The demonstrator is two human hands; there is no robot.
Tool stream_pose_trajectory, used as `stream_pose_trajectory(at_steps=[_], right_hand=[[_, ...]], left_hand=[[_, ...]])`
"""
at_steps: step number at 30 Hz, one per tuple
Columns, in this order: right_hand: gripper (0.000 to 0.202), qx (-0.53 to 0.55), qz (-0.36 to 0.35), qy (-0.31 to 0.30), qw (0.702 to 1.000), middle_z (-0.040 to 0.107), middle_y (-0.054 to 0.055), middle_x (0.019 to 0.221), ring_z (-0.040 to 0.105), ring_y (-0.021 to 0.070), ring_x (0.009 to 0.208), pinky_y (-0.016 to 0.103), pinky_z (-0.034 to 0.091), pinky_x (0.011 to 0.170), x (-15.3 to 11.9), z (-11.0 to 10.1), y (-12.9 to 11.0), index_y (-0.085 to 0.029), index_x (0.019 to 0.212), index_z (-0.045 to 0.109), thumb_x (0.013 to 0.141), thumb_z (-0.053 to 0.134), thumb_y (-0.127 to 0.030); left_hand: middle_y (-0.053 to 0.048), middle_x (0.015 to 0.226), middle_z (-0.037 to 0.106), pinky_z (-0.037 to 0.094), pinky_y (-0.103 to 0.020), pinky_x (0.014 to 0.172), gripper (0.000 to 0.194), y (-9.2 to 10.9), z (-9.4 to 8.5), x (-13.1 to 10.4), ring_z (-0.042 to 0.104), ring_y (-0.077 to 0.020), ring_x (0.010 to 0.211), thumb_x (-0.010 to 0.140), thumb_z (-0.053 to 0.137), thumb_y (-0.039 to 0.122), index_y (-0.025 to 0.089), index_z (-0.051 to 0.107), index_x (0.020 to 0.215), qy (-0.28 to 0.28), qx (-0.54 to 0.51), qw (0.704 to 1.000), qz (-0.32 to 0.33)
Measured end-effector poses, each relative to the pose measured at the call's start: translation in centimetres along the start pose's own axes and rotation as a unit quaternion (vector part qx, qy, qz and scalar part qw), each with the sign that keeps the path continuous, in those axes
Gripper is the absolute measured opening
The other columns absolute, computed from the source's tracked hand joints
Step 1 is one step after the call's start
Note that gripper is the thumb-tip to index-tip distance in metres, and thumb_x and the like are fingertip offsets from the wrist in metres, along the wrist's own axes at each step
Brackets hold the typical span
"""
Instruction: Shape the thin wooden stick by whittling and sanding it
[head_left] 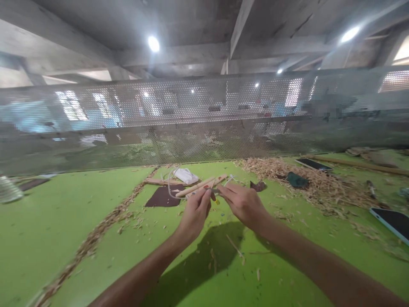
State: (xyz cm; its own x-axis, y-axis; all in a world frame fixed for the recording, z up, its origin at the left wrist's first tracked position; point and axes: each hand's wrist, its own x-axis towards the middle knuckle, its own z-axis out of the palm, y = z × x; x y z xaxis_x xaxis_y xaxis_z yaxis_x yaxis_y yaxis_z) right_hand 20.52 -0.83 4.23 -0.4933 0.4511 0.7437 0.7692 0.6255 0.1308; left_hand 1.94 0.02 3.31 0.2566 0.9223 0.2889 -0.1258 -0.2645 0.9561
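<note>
Above the green table (pixel 128 256), my two hands meet near the middle of the view. My left hand (pixel 196 211) is closed in a pinch, thumb on top, on a small piece that I cannot make out. My right hand (pixel 244 202) is closed around one end of a thin dark-grey, blade-like piece (pixel 215 191) that reaches toward the left thumb. Below the fingertips shows a small yellow bit (pixel 217 201). Just beyond the hands lie pale wooden sticks (pixel 196 186) with orange marks, a white cable (pixel 170 187) and a dark brown sheet (pixel 162 197).
A white cloth-like item (pixel 186 175) lies behind the sticks. Wood shavings (pixel 319 183) heap at the right, with a dark green scrap (pixel 297 179) and a phone (pixel 313 164). Another phone (pixel 391 224) lies nearer. A perforated metal screen (pixel 198 136) closes off the back.
</note>
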Motion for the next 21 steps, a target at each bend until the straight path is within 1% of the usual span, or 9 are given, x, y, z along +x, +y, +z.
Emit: stream_pose_trajectory(at_steps=[5, 8, 11, 17, 21], right_hand=[[0.038, -0.008, -0.002, 0.008, 1.000, 0.078, 0.011, 0.101, 0.074, 0.0212, 0.085, 0.031, 0.058, 0.065, 0.12, -0.13, 0.10, -0.017, 0.134, 0.071, 0.107, 0.045, -0.015], [0.034, -0.017, -0.009, 0.016, 1.000, 0.078, 0.011, 0.099, 0.073, 0.0207, 0.083, 0.030, 0.057, 0.065, 0.19, -0.21, 0.05, -0.012, 0.129, 0.073, 0.108, 0.046, -0.015], [0.033, -0.015, -0.013, 0.021, 1.000, 0.078, 0.012, 0.097, 0.073, 0.0199, 0.079, 0.029, 0.054, 0.061, 0.29, -0.29, -0.02, -0.008, 0.126, 0.073, 0.108, 0.046, -0.014], [0.029, -0.010, -0.009, 0.036, 0.999, 0.077, 0.010, 0.093, 0.071, 0.0178, 0.076, 0.027, 0.053, 0.062, 0.44, -0.24, 0.05, -0.013, 0.123, 0.075, 0.107, 0.051, -0.015], [0.030, -0.014, -0.020, 0.048, 0.999, 0.077, 0.009, 0.091, 0.069, 0.0172, 0.074, 0.027, 0.052, 0.062, 0.56, -0.50, 0.09, -0.010, 0.122, 0.073, 0.109, 0.047, -0.016]], left_hand=[[0.009, 0.054, 0.031, 0.015, -0.022, 0.042, 0.053, 0.02, -0.27, -0.03, 0.021, -0.0071, 0.045, 0.091, 0.061, 0.070, 0.020, 0.054, 0.075, 0.008, 0.034, 0.999, 0.014], [0.008, 0.055, 0.033, 0.016, -0.022, 0.043, 0.052, 0.04, -0.41, -0.11, 0.023, -0.0076, 0.046, 0.094, 0.060, 0.067, 0.020, 0.052, 0.073, 0.013, 0.056, 0.998, 0.022], [0.007, 0.057, 0.036, 0.018, -0.022, 0.044, 0.051, 0.03, -0.55, -0.17, 0.025, -0.0081, 0.048, 0.097, 0.056, 0.065, 0.020, 0.053, 0.073, 0.012, 0.078, 0.997, 0.024], [0.006, 0.060, 0.038, 0.019, -0.023, 0.046, 0.052, -0.38, -0.79, 0.07, 0.028, -0.0091, 0.050, 0.098, 0.055, 0.064, 0.020, 0.050, 0.070, 0.016, 0.102, 0.994, 0.040], [0.005, 0.061, 0.039, 0.020, -0.023, 0.047, 0.052, -0.64, -0.97, 0.28, 0.028, -0.0097, 0.052, 0.098, 0.056, 0.063, 0.020, 0.051, 0.069, 0.016, 0.101, 0.994, 0.039]])
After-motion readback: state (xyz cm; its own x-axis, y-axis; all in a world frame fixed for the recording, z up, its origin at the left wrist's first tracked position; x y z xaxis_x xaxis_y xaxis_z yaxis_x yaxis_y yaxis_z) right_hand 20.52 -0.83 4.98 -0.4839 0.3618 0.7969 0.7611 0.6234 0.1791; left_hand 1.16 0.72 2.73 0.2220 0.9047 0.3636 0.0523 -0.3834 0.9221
